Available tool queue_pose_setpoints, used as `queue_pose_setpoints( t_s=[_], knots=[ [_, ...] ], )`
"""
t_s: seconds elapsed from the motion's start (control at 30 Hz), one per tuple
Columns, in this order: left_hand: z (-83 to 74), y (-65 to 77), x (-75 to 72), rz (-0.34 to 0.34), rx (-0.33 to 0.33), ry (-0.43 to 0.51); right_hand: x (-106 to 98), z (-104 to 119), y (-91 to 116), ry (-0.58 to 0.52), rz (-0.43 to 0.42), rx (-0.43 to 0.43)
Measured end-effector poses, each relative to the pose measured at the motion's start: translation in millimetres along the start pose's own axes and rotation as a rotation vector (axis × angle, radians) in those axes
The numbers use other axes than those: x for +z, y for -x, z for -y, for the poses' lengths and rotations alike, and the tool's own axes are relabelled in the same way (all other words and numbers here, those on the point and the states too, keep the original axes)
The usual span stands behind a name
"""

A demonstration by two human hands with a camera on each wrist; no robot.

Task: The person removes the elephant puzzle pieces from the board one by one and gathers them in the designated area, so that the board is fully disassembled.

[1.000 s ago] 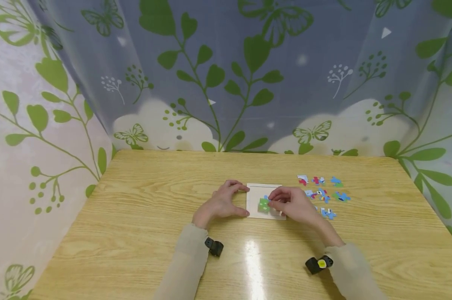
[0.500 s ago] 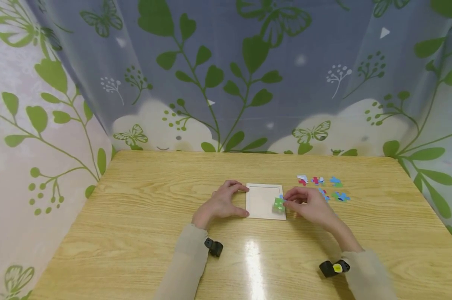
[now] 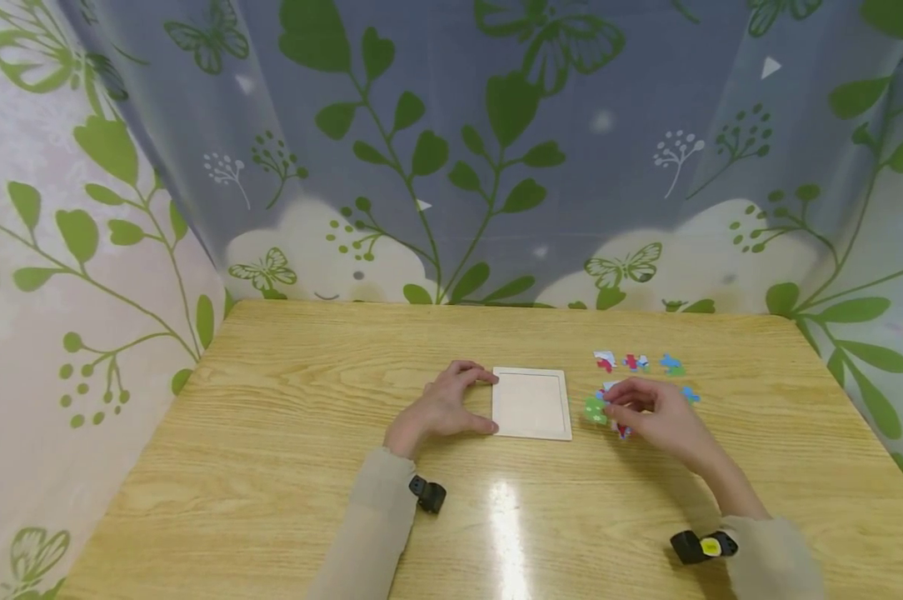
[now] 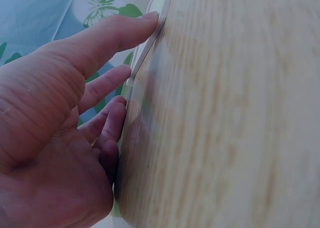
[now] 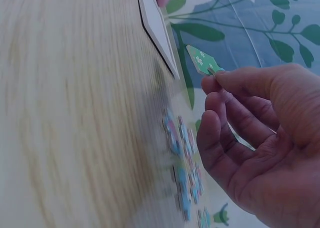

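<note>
My left hand (image 3: 446, 404) rests at the left edge of a square pale wooden puzzle tray (image 3: 528, 404), thumb and index finger spread toward its two left corners. In the left wrist view, the thumb tip lies right on the tray's edge. Nothing lies inside the tray. To the right of it, my right hand (image 3: 652, 414) pinches a green puzzle piece (image 3: 595, 410) with white flowers between thumb and index finger. The right wrist view shows this piece tilted above the table, the other fingers loosely curled below. Part of the piece is hidden by the fingertips.
Several loose puzzle pieces lie on the wooden table (image 3: 309, 375) beyond and under the right hand, among them a blue-green piece (image 3: 672, 364), a red-blue piece (image 3: 635, 362) and a white-red piece (image 3: 605, 360). A patterned curtain (image 3: 451, 167) hangs behind the table.
My right hand has moved right with the green puzzle piece, from over the tray to beside the loose pieces, now covering some of them. The left hand and tray have stayed put.
</note>
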State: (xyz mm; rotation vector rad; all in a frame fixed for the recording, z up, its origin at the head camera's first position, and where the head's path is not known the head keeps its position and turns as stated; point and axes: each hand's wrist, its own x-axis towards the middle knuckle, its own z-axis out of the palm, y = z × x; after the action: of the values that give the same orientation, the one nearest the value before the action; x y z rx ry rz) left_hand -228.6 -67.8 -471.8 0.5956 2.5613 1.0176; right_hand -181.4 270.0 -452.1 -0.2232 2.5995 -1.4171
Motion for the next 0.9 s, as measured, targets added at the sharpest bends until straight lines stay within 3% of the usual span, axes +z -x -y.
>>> queue_pose_setpoints(
  t_s=[0.9],
  knots=[
    [-0.6, 1.5, 0.7, -0.02, 0.007, 0.016, -43.0, -30.5, 29.4, 0.05, -0.107, 0.04]
  ],
)
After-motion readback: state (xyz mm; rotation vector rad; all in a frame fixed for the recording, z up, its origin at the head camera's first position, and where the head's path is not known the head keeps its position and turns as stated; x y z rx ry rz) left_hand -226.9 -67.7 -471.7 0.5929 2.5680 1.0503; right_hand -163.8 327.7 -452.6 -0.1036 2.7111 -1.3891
